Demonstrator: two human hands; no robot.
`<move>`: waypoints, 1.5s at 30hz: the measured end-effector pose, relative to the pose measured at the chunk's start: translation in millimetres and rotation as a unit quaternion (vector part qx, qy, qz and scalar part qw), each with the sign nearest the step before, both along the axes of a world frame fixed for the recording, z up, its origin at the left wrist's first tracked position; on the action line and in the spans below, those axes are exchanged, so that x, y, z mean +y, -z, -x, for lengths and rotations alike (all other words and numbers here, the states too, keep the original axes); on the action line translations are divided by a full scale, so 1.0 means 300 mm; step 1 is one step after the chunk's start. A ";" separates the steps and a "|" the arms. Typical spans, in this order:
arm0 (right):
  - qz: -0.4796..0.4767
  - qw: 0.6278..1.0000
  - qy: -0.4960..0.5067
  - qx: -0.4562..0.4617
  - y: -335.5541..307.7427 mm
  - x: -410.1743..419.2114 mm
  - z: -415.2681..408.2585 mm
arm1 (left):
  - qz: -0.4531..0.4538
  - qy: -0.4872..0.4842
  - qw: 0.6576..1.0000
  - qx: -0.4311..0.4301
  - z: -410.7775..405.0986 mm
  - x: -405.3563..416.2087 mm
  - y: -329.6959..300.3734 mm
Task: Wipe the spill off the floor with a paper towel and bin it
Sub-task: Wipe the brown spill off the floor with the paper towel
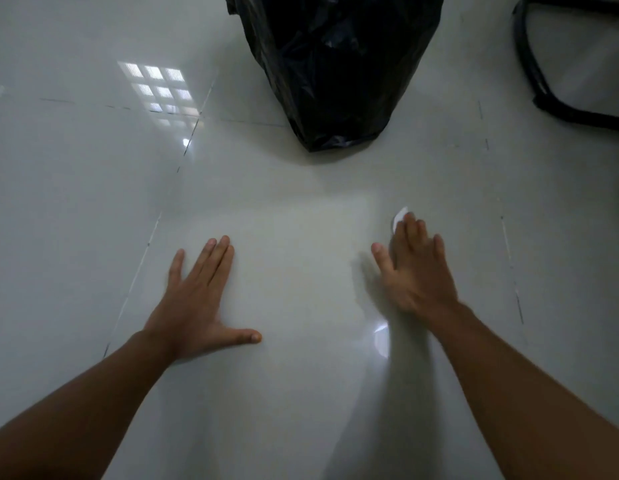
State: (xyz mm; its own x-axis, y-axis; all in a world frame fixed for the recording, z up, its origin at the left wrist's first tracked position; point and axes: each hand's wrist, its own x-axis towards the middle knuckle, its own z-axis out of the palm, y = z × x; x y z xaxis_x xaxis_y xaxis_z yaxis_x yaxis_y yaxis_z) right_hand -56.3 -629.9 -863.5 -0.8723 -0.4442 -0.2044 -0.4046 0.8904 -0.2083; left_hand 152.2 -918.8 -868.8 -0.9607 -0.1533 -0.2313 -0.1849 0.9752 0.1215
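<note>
My right hand (413,268) lies flat, fingers spread, pressing a white paper towel (400,216) against the glossy white tiled floor (284,258); only the towel's far edge shows past my fingertips, and the hand is blurred. To the left, my left hand (197,299) rests palm down on the tile with fingers apart and nothing in it. A bin lined with a black plastic bag (335,71) stands on the floor straight ahead of both hands. No spill stands out on the shiny tile.
A black-framed object (543,91), perhaps a chair base, sits at the far right. Dark grout lines cross the floor, and a window grid reflects on the tile (159,91) at the upper left.
</note>
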 end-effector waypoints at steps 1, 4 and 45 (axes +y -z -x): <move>0.002 1.000 0.011 -0.005 0.003 -0.012 0.056 | 0.001 0.001 1.000 0.000 0.001 0.002 0.001; 0.031 0.999 -0.016 -0.035 0.012 -0.102 0.136 | 0.008 0.003 1.000 -0.001 0.002 0.001 0.003; 0.079 0.997 -0.013 -0.021 -0.014 0.047 -0.566 | 0.022 0.013 0.999 -0.022 0.007 -0.006 0.010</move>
